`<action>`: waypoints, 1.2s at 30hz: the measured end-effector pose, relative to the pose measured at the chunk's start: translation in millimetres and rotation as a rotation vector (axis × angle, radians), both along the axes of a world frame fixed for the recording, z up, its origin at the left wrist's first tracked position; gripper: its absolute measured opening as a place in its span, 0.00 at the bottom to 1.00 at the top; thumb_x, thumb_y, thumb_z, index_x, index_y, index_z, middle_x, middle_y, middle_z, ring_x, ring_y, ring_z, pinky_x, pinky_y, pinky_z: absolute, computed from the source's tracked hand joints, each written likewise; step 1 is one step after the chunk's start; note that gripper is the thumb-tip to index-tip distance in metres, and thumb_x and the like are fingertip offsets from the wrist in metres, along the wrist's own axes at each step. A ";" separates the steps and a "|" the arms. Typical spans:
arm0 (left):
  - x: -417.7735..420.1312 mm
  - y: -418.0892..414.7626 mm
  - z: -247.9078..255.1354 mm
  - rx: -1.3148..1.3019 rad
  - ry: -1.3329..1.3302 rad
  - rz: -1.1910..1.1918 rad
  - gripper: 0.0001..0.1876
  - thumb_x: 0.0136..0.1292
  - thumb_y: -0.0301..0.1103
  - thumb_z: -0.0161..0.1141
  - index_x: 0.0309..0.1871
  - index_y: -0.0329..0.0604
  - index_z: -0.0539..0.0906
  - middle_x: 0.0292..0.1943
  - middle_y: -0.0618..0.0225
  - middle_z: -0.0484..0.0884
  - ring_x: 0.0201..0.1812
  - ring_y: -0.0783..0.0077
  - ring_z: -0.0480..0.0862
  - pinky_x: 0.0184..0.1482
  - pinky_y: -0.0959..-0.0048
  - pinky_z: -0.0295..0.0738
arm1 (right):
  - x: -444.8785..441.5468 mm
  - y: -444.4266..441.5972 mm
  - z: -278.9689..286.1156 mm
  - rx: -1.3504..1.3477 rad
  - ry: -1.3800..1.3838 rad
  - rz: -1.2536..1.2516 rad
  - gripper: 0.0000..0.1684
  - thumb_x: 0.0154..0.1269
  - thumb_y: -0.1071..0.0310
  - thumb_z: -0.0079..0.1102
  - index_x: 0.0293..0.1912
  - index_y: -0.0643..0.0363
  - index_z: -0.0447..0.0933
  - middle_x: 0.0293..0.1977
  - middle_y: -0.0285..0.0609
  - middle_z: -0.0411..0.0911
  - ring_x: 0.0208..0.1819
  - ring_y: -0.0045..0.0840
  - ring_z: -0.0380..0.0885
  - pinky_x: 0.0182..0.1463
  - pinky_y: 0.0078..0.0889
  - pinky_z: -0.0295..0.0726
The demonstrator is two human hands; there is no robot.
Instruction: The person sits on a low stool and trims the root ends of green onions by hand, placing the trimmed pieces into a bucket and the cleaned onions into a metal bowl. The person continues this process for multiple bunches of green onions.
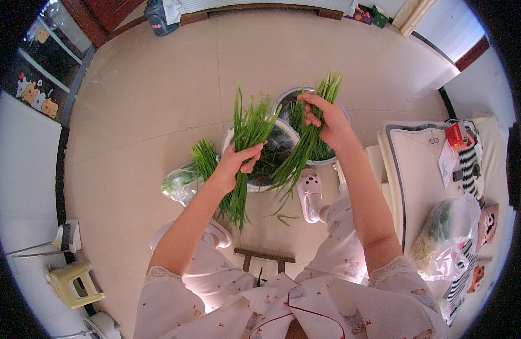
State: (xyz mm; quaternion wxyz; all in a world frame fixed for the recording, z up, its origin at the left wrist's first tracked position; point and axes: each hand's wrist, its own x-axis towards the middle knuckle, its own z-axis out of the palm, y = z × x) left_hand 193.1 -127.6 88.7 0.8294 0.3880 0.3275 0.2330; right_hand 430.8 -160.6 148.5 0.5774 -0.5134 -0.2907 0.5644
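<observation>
My left hand grips a bunch of long green chives over a pale round bin with dark contents and green scraps in it. In my right hand is a second bunch of chives, its leaves hanging down and to the left. That hand is above a metal basin, which holds more chives and stands behind and right of the bin. Left of the bin, another chive bundle lies partly hidden by my left forearm, next to a clear plastic bag with greens inside.
Loose chive leaves lie on the tiled floor near my slipper. To the right, a cushioned seat bears a plastic bag of vegetables. A yellow stool stands at the left wall, and a dark bin at the back.
</observation>
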 end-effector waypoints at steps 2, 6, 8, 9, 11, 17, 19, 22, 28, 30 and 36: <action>0.7 0.3 0.8 0.014 0.028 0.036 0.14 0.61 0.33 0.61 0.47 0.36 0.77 0.22 0.76 0.73 0.15 0.86 0.62 0.18 0.82 0.53 | 4.4 2.3 -2.2 -0.068 -0.185 0.010 0.11 0.56 0.66 0.65 0.38 0.59 0.77 0.21 0.30 0.70 0.18 0.12 0.62 0.24 0.20 0.63; -0.6 1.7 -3.5 0.011 0.029 0.052 0.14 0.61 0.34 0.61 0.47 0.37 0.78 0.23 0.76 0.73 0.15 0.86 0.62 0.19 0.83 0.53 | -18.3 2.1 -12.3 -0.168 -0.513 0.179 0.13 0.57 0.61 0.66 0.37 0.59 0.77 0.23 0.32 0.76 0.17 0.12 0.64 0.22 0.17 0.63; -0.5 2.0 -3.6 0.028 0.052 0.052 0.14 0.61 0.34 0.61 0.47 0.38 0.78 0.23 0.76 0.74 0.16 0.86 0.63 0.19 0.83 0.54 | -30.1 3.7 -13.3 -0.185 -0.410 0.092 0.14 0.57 0.60 0.66 0.36 0.59 0.77 0.23 0.32 0.75 0.16 0.12 0.63 0.21 0.17 0.62; 0.1 1.7 -3.2 0.046 0.063 0.046 0.13 0.61 0.34 0.61 0.46 0.38 0.78 0.24 0.76 0.74 0.16 0.86 0.63 0.19 0.83 0.55 | -35.3 4.3 -13.8 -0.193 -0.359 0.049 0.14 0.57 0.59 0.66 0.36 0.59 0.78 0.22 0.32 0.75 0.16 0.12 0.62 0.20 0.17 0.61; 2.0 0.2 -1.8 0.082 0.086 0.035 0.12 0.61 0.35 0.61 0.44 0.39 0.78 0.25 0.75 0.74 0.17 0.85 0.64 0.20 0.82 0.56 | -47.4 3.5 -14.5 -0.103 -0.295 0.014 0.16 0.58 0.57 0.66 0.37 0.60 0.79 0.20 0.31 0.73 0.15 0.11 0.61 0.20 0.18 0.59; 4.0 -5.5 7.6 -0.124 -0.037 0.184 0.11 0.62 0.37 0.62 0.39 0.40 0.77 0.26 0.73 0.75 0.19 0.82 0.70 0.24 0.80 0.64 | -50.0 5.3 -11.9 -0.080 -0.287 -0.049 0.12 0.59 0.60 0.65 0.35 0.60 0.81 0.20 0.28 0.72 0.15 0.10 0.60 0.20 0.18 0.59; -0.6 -2.5 0.6 -0.079 -0.007 0.131 0.12 0.61 0.38 0.63 0.40 0.40 0.77 0.26 0.72 0.75 0.20 0.82 0.70 0.24 0.80 0.65 | -46.6 5.0 -10.5 -0.064 -0.263 -0.012 0.11 0.59 0.62 0.65 0.35 0.60 0.81 0.20 0.27 0.71 0.15 0.11 0.59 0.21 0.17 0.59; -7.9 1.8 -2.0 -0.055 0.033 0.086 0.15 0.59 0.36 0.65 0.45 0.40 0.75 0.32 0.68 0.78 0.24 0.82 0.72 0.25 0.81 0.66 | -46.2 6.8 -12.8 -0.091 -0.305 -0.048 0.11 0.59 0.63 0.65 0.37 0.60 0.81 0.21 0.28 0.73 0.15 0.11 0.59 0.21 0.17 0.60; -9.5 2.7 -3.6 -0.030 0.009 0.121 0.18 0.57 0.34 0.67 0.47 0.39 0.74 0.35 0.66 0.79 0.25 0.83 0.72 0.24 0.81 0.66 | -23.0 13.8 -11.4 -0.014 -0.525 -0.254 0.10 0.57 0.64 0.64 0.34 0.60 0.82 0.26 0.34 0.80 0.19 0.13 0.68 0.22 0.19 0.67; -9.2 2.6 -3.6 -0.043 0.015 0.130 0.17 0.57 0.34 0.66 0.47 0.39 0.74 0.35 0.66 0.79 0.24 0.83 0.72 0.24 0.81 0.65 | -22.3 12.9 -7.8 -0.048 -0.589 -0.259 0.11 0.57 0.61 0.64 0.32 0.59 0.81 0.25 0.34 0.80 0.19 0.13 0.69 0.21 0.19 0.67; -9.0 3.3 -2.1 -0.054 0.002 0.128 0.16 0.58 0.33 0.65 0.46 0.38 0.74 0.35 0.66 0.79 0.21 0.83 0.70 0.23 0.81 0.64 | -50.9 7.2 -12.5 -0.099 -0.314 -0.101 0.16 0.57 0.57 0.67 0.34 0.60 0.80 0.24 0.32 0.77 0.16 0.12 0.61 0.21 0.19 0.61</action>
